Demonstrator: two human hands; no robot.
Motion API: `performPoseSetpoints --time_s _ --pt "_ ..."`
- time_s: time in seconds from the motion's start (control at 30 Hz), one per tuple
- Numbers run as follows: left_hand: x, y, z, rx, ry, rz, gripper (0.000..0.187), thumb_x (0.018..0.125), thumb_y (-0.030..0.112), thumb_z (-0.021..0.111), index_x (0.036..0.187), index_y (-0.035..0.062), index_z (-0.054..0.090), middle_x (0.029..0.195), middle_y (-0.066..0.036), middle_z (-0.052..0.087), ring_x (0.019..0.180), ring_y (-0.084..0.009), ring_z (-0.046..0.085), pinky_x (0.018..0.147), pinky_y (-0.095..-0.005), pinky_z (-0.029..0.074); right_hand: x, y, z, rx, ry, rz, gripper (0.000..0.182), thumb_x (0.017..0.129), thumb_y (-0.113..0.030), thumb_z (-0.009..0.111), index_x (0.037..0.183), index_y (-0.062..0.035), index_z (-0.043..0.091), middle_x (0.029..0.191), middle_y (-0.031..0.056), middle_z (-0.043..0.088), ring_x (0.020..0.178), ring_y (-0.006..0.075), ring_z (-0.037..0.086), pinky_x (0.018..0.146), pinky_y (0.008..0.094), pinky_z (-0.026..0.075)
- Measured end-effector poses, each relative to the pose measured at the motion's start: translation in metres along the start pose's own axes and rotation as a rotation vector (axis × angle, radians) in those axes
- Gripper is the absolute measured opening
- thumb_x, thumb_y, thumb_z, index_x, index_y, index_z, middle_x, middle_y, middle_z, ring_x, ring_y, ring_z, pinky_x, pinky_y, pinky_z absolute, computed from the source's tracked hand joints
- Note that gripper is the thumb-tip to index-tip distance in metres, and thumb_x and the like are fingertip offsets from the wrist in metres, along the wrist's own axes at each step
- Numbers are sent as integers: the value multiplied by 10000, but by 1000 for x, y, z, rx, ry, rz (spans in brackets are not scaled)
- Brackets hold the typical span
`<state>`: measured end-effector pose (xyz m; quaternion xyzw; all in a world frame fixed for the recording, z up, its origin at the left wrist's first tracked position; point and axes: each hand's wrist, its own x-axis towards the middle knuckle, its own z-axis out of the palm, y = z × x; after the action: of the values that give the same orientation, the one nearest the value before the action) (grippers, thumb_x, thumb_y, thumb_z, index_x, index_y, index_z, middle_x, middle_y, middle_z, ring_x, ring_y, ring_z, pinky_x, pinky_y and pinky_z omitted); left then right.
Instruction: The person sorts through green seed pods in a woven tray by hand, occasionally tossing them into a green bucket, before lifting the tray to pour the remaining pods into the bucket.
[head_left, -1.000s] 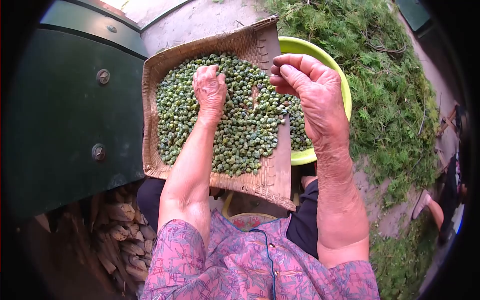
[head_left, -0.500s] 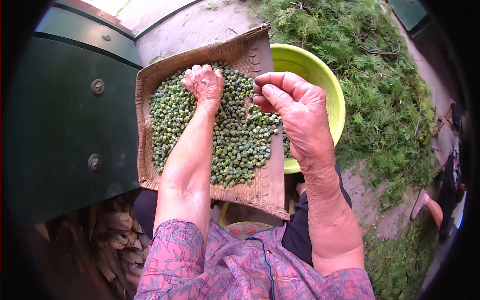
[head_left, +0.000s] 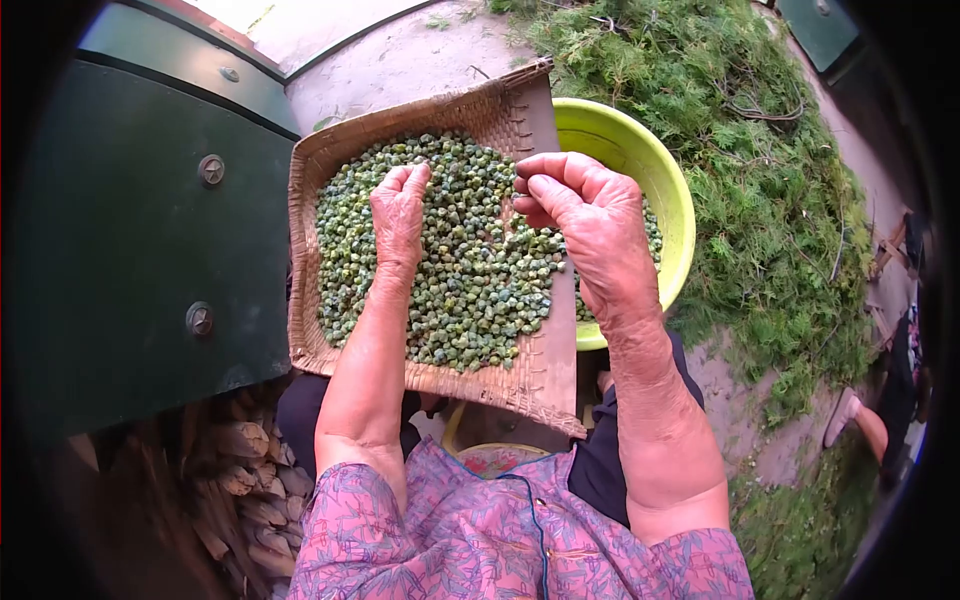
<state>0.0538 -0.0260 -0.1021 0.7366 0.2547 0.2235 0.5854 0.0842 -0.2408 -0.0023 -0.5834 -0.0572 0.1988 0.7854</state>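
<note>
A woven winnowing basket (head_left: 470, 382) rests over my lap, holding a wide layer of small, knobbly green cones (head_left: 470, 270). Above the middle of that layer is my left hand (head_left: 398, 215), thumb and fingers pinched together; whatever lies between the tips is too small to name. My right hand (head_left: 600, 225) hovers by the basket's right side with its thumb against curled fingers, and I cannot make out what it pinches. Partly hidden behind that hand and the basket's edge, a yellow-green basin (head_left: 672, 190) contains more of the cones.
A heap of cut green conifer branches (head_left: 740, 200) covers the ground on the right. Dark green metal panels (head_left: 130, 240) stand at left, above stacked firewood (head_left: 245, 455). At far right, another person's leg and shoe (head_left: 845, 415) show.
My left hand has lifted from among the cones and its fingers now point upward in a pinch. The right hand stays nearly in place. The view has shifted slightly.
</note>
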Motion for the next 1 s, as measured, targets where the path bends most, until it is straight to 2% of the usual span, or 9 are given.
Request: performPoseSetpoints --time_s 0.07,0.13,0.2,0.27,0.3,0.43,0.6,0.8,1.0 --pt "8 -8 -8 158 -9 -20 209 842 237 648 871 31 657 774 -19 611 761 -112 514 735 -274 409 -1 1 2 -10 -1 -4 134 862 -47 588 955 15 661 809 26 636 670 68 601 596 189 487" --pt "18 -11 -3 721 91 228 215 808 233 667 937 61 673 855 -57 654 810 -183 586 791 -302 437 -1 2 3 13 0 -16 134 863 -50 589 955 16 660 803 24 639 673 69 604 596 189 489" --pt "22 -12 9 1024 82 354 349 764 281 678 1059 98 643 1157 -107 592 1098 -288 518 935 -417 394 -1 0 2 17 -2 -2 135 865 -51 588 957 18 658 808 25 644 674 70 606 597 191 490" --pt "30 -25 23 1210 36 616 489 783 327 663 1192 80 557 1254 -113 535 1179 -298 469 974 -427 362 0 0 1 21 -10 2 136 865 -50 588 960 18 656 813 26 647 675 70 607 602 192 492" --pt "27 -33 31 1293 -17 593 612 804 399 628 1280 50 465 1321 -123 480 1249 -306 406 1022 -451 311 1 0 0 21 -8 4 136 865 -50 588 960 18 656 813 26 647 675 70 607 602 192 492" --pt "-14 -54 46 1333 -228 526 718 854 491 523 1356 0 374 1448 -152 320 1353 -291 268 1107 -484 164 5 -2 0 52 10 -18 132 868 -53 581 953 16 655 807 28 647 690 73 607 614 203 498" --pt "-76 -49 52 1246 -488 505 678 870 455 512 1333 -24 389 1421 -174 350 1333 -300 301 1109 -467 173 4 1 -3 7 13 -53 130 868 -59 579 947 12 654 781 23 638 683 76 598 618 210 495" --pt "-81 -32 41 794 -304 578 356 785 206 677 1089 42 588 1115 -125 602 1025 -265 570 833 -397 439 2 -3 -4 55 27 -23 130 868 -58 582 952 10 654 780 26 639 673 78 603 611 207 496" --pt "-14 -48 36 1169 23 665 438 790 313 667 1138 71 558 1240 -139 510 1179 -295 440 922 -448 365 2 -5 -4 42 17 -16 136 870 -54 579 962 11 654 809 35 648 677 79 608 618 211 503"
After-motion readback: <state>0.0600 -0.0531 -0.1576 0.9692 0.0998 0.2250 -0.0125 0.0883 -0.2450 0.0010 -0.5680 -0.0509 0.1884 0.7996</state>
